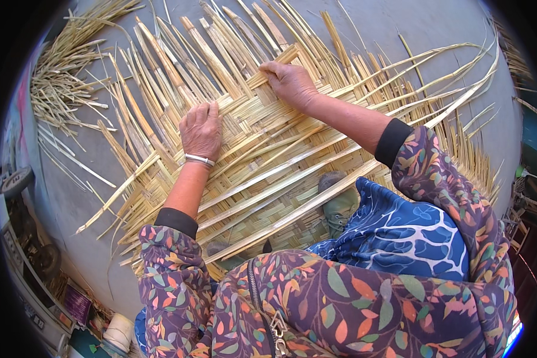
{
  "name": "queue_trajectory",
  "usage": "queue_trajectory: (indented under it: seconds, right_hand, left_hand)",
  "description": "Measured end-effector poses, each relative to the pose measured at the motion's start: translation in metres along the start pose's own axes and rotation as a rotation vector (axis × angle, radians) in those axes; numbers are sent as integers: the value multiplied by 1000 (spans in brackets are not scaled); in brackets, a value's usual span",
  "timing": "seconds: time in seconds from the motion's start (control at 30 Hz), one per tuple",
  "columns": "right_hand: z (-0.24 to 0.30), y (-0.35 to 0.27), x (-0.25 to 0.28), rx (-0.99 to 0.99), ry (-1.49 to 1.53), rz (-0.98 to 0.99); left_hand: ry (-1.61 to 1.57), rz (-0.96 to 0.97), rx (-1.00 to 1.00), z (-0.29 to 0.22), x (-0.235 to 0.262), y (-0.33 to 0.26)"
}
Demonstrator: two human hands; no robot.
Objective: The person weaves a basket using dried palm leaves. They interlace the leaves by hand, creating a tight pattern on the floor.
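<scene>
A large mat of flat split reeds (292, 206) lies in front of me, woven near my body, with loose reed ends fanning out at its far side. My right hand (291, 85) pinches a flat reed strip (285, 56) at the weave's far edge. Lower and to the left, my left hand (201, 131) has its fingers bent and pressed together on the same edge; its fingertips hide what lies under them. Several long pale strips (274, 182) cross the mat between my forearms. A green shoe (338, 212) rests on the woven part.
Loose split reeds (65, 77) are heaped at the far left on the grey floor (447, 30). A wheeled vehicle (27, 262) stands along the left side, with a pale bucket (119, 332) at the lower left. Long reed ends curve out to the right.
</scene>
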State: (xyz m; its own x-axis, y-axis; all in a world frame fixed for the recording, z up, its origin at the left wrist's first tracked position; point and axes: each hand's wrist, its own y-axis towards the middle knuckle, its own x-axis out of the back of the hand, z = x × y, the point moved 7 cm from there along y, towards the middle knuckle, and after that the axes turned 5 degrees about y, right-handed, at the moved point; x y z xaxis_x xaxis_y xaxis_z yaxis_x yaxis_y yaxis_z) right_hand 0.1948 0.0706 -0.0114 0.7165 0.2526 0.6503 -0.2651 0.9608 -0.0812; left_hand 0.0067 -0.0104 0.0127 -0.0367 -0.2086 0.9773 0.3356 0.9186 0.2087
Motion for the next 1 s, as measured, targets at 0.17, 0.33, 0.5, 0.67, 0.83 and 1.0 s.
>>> queue_trajectory:
  seconds: [0.17,0.33,0.5,0.67,0.83,1.0]
  right_hand:
    - [-14,6,2,-51,179,-59]
    - [-30,4,9,-304,467,-5]
    - [-32,-6,25,-337,572,68]
    - [-33,2,29,-311,507,116]
    - [-36,26,29,-297,540,91]
    - [-27,11,17,-183,208,302]
  left_hand:
    - [-20,62,-17,-2,0,9]
    - [-173,175,167,7,-3,22]
    - [-227,403,221,19,-21,42]
    - [-108,512,119,9,-23,54]
    - [63,454,32,2,-30,58]
    - [-45,415,126,20,-38,59]
